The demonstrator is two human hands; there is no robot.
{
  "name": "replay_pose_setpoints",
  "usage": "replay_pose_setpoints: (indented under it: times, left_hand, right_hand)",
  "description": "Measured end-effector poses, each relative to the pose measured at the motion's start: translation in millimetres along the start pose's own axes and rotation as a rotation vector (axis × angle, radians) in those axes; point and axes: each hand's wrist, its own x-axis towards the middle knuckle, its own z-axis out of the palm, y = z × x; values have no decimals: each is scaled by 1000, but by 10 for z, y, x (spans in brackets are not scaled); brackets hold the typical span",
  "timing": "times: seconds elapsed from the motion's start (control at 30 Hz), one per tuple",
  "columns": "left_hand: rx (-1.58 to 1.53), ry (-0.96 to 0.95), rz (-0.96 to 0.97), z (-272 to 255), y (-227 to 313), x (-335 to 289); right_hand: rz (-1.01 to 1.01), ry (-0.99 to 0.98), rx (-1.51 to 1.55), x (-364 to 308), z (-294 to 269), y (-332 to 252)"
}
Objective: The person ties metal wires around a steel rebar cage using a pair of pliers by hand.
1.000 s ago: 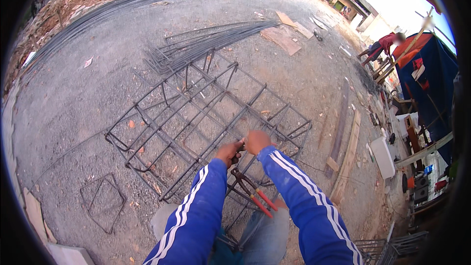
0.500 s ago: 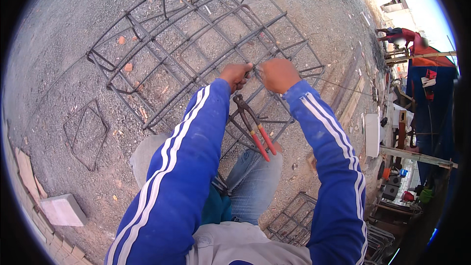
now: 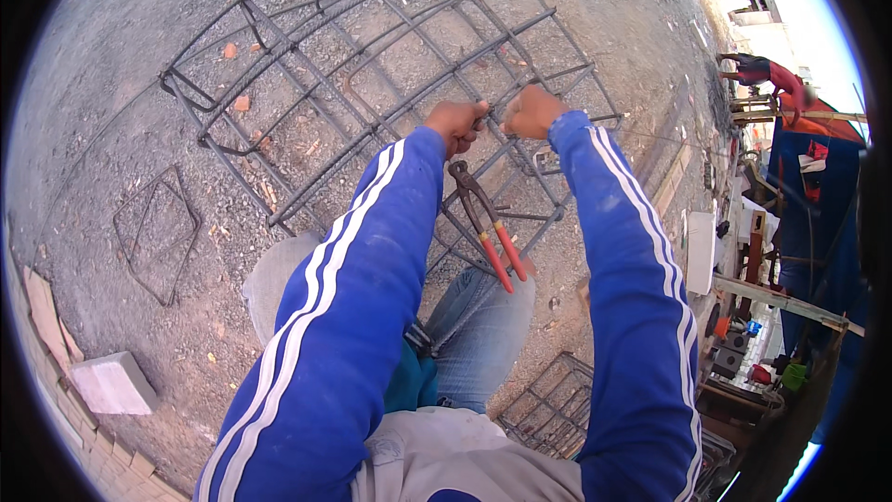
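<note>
2 bare hands, a left hand [image 3: 456,125] and a right hand [image 3: 534,113], face each other across a narrow gap above 1 large rebar cage [image 3: 375,125], which lies beneath the fingers on gravel [image 3: 223,293]. Both sets of fingers bend inward; how fully they close, and on what, cannot be told. 1 pair of red-handled pincers [image 3: 492,218] sits just bodyward of the fingers. Well apart from them, 1 pale block [image 3: 115,384] lies lower left and 1 person in red [image 3: 785,84] bends at far right.

Left grip [image 3: 455,125] and right grip [image 3: 533,113], curled, near each other
</note>
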Motion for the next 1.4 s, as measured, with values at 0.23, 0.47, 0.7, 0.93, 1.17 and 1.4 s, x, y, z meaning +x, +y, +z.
replay_pose_setpoints:
  times: [0.23, 0.47, 0.7, 0.93, 1.17, 1.4]
  left_hand:
    - [-36, -35, -17, -64, -1, 97]
    - [3, 15, 17, -2, 45, -43]
    - [23, 6, -12, -40, 42, 74]
    - [-41, 12, -11, -67, 17, -37]
    - [-57, -9, -13, 6, 38, -9]
    - [-69, -12, 0, -11, 20, 27]
  right_hand:
    - [-222, 655, -164, -670, 310, -380]
    - [-106, 357, 148, -1647, 1158, -670]
    - [-105, 247, 552, -1704, 1093, -476]
    - [-152, 316, 621, -1592, -533, -593]
    - [-145, 259, -610, -690, -942, -88]
    - [-62, 177, -886, -589, -747, 38]
